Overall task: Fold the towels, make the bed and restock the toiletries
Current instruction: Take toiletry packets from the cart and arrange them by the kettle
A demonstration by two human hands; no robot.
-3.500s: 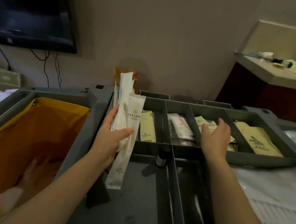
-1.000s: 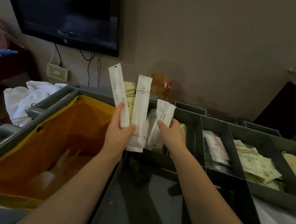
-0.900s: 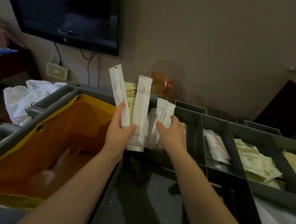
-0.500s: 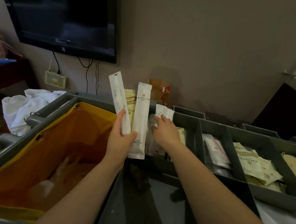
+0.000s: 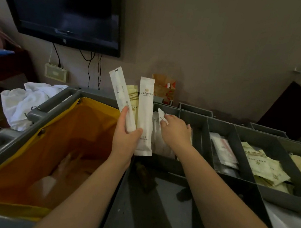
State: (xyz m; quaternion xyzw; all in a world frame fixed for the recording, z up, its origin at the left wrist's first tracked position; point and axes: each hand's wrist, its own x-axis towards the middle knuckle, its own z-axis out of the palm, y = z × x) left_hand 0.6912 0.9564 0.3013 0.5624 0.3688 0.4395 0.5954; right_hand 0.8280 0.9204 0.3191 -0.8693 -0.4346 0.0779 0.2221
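Toiletry packets (image 5: 144, 117): held upright, fanned, in the grip of the left hand (image 5: 125, 141), thumb across the front; right hand (image 5: 176, 132) pinches a small packet (image 5: 161, 113) over the cart's leftmost compartment (image 5: 167, 107), just beside; yellow bag (image 5: 62, 136) lies further left.

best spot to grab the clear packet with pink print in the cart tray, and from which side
Likely pinch one short end, coming down from above: the clear packet lies lengthwise in a narrow compartment, whose walls crowd both long edges. The right hand is nearest but holds a white sachet.
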